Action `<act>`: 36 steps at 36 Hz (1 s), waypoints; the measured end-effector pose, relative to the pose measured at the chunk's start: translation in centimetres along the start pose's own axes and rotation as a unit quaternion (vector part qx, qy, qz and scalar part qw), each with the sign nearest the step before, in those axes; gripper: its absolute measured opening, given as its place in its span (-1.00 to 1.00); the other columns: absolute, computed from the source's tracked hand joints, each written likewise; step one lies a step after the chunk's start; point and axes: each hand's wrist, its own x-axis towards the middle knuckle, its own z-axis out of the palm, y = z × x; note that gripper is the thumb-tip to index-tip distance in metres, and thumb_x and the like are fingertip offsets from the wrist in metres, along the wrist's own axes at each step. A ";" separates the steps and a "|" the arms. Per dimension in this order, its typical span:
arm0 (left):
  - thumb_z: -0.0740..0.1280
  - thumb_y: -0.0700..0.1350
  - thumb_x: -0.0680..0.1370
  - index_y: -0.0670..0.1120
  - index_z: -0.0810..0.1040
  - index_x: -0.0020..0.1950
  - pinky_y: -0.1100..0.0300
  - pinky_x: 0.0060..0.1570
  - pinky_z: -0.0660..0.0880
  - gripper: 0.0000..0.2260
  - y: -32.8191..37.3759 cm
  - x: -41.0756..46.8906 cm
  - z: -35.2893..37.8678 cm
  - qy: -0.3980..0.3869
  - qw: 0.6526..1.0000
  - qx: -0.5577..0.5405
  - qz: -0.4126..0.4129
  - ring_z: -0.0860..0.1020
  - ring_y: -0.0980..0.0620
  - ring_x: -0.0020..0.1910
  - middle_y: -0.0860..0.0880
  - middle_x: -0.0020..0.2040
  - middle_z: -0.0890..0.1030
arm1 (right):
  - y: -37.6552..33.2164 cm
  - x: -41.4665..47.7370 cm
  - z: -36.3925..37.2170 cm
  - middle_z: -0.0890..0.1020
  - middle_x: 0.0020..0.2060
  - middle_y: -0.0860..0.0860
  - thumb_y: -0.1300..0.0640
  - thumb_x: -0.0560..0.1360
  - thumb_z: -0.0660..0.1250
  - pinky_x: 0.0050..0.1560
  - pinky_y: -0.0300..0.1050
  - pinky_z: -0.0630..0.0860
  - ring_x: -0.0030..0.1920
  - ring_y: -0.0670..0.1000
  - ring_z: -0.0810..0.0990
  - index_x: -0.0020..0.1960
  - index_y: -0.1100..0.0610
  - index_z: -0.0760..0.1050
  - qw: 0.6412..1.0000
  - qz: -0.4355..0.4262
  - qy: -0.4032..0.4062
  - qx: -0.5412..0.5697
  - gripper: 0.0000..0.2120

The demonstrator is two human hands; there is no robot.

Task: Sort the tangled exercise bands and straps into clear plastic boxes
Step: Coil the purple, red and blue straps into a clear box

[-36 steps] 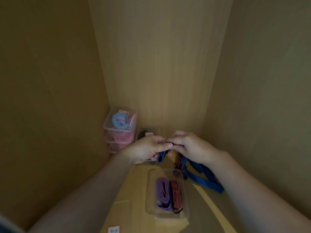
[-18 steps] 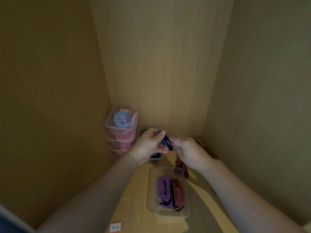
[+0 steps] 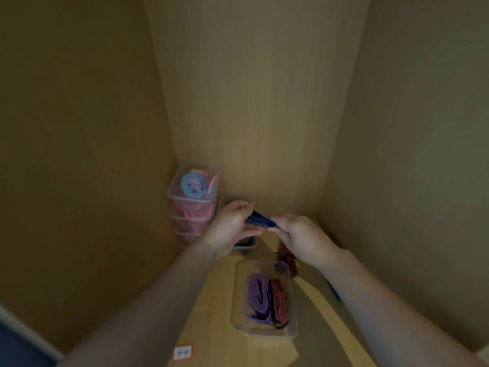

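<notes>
While the left hand (image 3: 229, 230) and right hand (image 3: 303, 241) pinch one blue strap (image 3: 260, 221), one clear box (image 3: 238, 295) holds two straps (image 3: 258, 295).

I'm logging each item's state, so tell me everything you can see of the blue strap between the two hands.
The blue strap is dark blue with fine lengthwise lines, seemingly woven elastic. It is gathered into a short bundle of several layers, held in the air, slanting down toward the right. The left hand grips its upper end; the right hand pinches the lower end. A blue bit beside the right forearm may be its tail.
</notes>
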 end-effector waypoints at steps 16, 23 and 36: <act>0.40 -0.06 0.52 -0.12 0.50 -0.22 -0.12 0.03 0.50 -0.81 0.5 -0.2 -1.5 -0.126 0.960 0.248 0.040 0.59 -0.31 -0.01 -0.40 -0.01 0.59 | -0.5 1.1 -1.5 0.56 -0.16 0.04 0.09 0.60 0.20 -0.21 -0.20 0.38 -0.19 0.00 0.52 0.12 0.22 0.54 0.998 -0.036 -0.051 -0.007 -0.75; 0.49 -0.16 0.45 -0.08 0.49 -0.29 0.14 -0.16 0.38 -0.79 0.3 0.3 -1.4 -0.091 0.966 0.238 0.046 0.47 0.06 -0.21 -0.13 -0.22 0.56 | -0.6 0.9 -1.5 0.63 -0.18 0.15 0.04 0.55 0.21 -0.24 0.09 0.58 -0.22 0.14 0.62 0.07 0.29 0.58 1.000 -0.017 0.002 -0.025 -0.66; 0.32 -0.11 0.59 -0.10 0.61 -0.09 0.33 -0.24 0.44 -0.88 0.5 -0.3 -0.4 -0.113 0.979 0.164 0.039 0.45 0.20 -0.32 0.18 -0.40 0.54 | -1.1 0.8 -1.1 0.66 -0.11 0.07 0.08 0.60 0.21 -0.10 -0.11 0.56 -0.13 0.00 0.63 0.20 0.17 0.56 0.999 -0.004 0.031 0.020 -0.72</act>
